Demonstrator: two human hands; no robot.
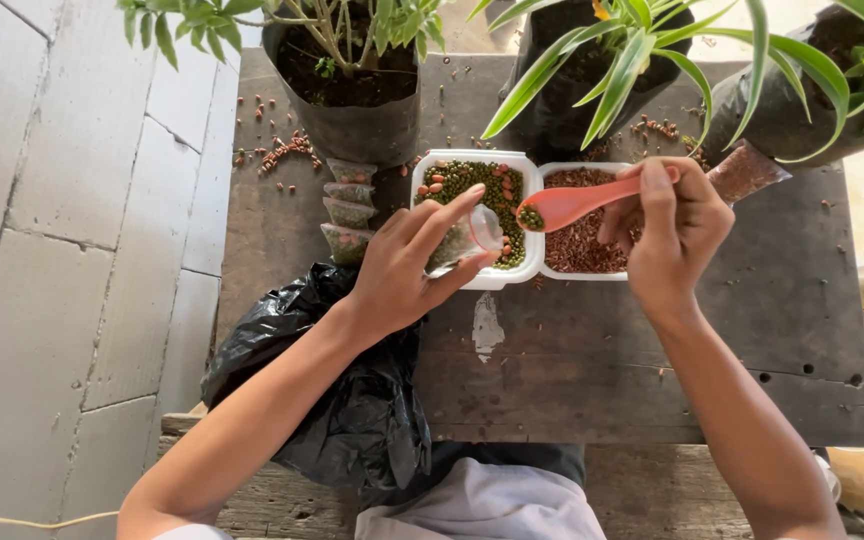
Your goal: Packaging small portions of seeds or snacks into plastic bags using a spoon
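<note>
My left hand (407,262) holds a small clear plastic bag (467,238) with its mouth open, tilted over a white tray (472,160) of green beans mixed with a few red ones. My right hand (674,228) grips the handle of a pink spoon (572,204) whose bowl carries green beans right at the bag's mouth. A second white tray (584,274), touching the first on its right, is filled with small reddish-brown seeds and lies under the spoon.
Several small filled bags (349,213) lie in a row left of the trays. A crumpled black plastic bag (332,380) drapes over the wooden table's (602,370) near-left edge. Three black potted plants (352,80) stand along the back, beside a clear bag of brown seeds (747,172). Loose red beans (287,150) are scattered at back left.
</note>
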